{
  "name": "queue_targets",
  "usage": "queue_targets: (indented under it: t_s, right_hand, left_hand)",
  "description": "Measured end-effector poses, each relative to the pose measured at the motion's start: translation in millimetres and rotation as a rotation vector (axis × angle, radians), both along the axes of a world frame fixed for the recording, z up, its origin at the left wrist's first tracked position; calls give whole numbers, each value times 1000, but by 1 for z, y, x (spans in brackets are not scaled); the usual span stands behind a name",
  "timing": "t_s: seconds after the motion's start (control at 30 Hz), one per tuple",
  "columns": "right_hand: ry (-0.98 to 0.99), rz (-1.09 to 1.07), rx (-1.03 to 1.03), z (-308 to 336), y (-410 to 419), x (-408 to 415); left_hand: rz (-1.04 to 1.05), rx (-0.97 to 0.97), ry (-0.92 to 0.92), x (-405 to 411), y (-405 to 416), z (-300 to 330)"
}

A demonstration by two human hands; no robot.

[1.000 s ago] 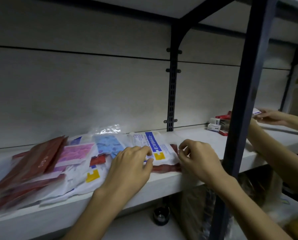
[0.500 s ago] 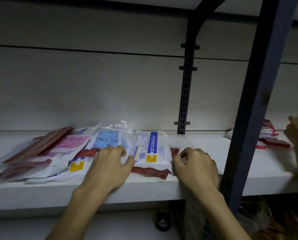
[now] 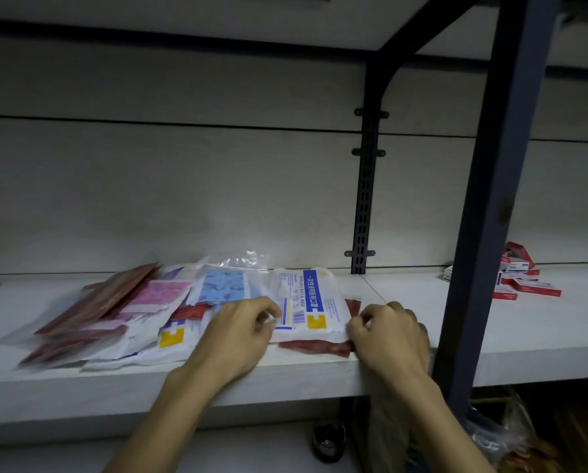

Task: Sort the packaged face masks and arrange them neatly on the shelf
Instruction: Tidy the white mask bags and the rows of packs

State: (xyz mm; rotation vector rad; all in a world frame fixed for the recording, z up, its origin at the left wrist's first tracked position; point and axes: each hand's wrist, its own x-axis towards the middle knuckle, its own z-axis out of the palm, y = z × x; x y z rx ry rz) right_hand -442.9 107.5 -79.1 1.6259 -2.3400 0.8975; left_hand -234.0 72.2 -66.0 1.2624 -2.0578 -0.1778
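A white mask pack with a blue stripe [image 3: 311,302] lies on the white shelf [image 3: 405,363], on top of a dark red pack [image 3: 314,347]. My left hand [image 3: 241,331] pinches its left edge with curled fingers. My right hand [image 3: 389,331] pinches its right edge. To the left lies a loose heap: a blue patterned pack [image 3: 222,285], a pink pack [image 3: 159,293], several dark red packs [image 3: 105,298] and a white pack with a yellow cross [image 3: 171,337].
A dark metal upright [image 3: 490,199] stands just right of my right hand at the shelf's front edge. Behind it lie several small red and white boxes [image 3: 521,276]. A slotted rail [image 3: 364,199] runs up the back wall. A dark jar [image 3: 328,442] sits below.
The view has shifted and closed in on the shelf. Both hands stay on the edges of the white pack. The other person's hand at the right is gone from view.
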Motion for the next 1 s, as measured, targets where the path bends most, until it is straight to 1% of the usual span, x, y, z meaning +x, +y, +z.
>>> queue_targets:
  t_s: [0.13,0.27,0.37,0.53,0.6,0.67,0.73,0.77,0.87,1.0]
  right_hand:
    - [-17,-18,-14,-1,0,2]
    - [-12,-34,-26,-1,1,2]
    - [-8,-25,-26,-2,1,1]
    - [4,-31,-17,-3,-2,0]
    - [1,-32,-16,-3,-2,0]
    - [-16,-27,-16,-3,-2,-1]
    - [-39,-24,-21,-3,-3,-1]
    - [-46,-29,-27,-3,-3,0]
    - [-55,-64,-29,-2,-3,2]
    - [-20,-123,143,11,-6,7]
  left_hand:
    - [3,-78,95,-11,-1,2]
    - [0,-42,210,-19,2,4]
    - [-13,93,372,-19,-2,8]
    - [-42,452,653,-30,-6,16]
    - [-49,538,697,-36,-5,18]
    - [-38,562,705,-41,-5,17]
    - [-42,587,754,-42,-6,18]
    - [-43,581,775,-40,-8,19]
    - [-39,507,758,-30,-14,21]
    - [-52,486,867,-9,-16,33]
